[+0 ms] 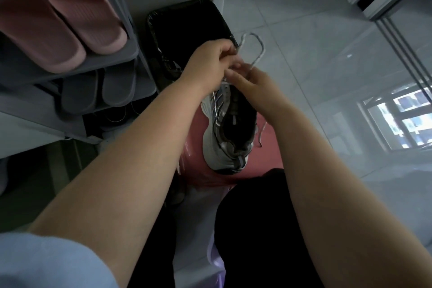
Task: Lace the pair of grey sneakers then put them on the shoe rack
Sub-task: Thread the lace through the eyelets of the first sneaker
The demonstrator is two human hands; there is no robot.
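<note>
Left hand [208, 61] and right hand [254, 91] pinched the white lace [259, 49] over the far end of the grey sneaker [224, 133].

Both hands had their fingers curled tight on the lace, touching each other, and a loop of it stood up beyond the sneaker. The sneaker lay on a pink surface [266, 159], heel toward the person. A black bin [187, 25] stood just beyond the sneaker. The shoe rack [131, 54] stood left of the sneaker, holding pink slippers [58, 18] above grey slippers [98, 89].
</note>
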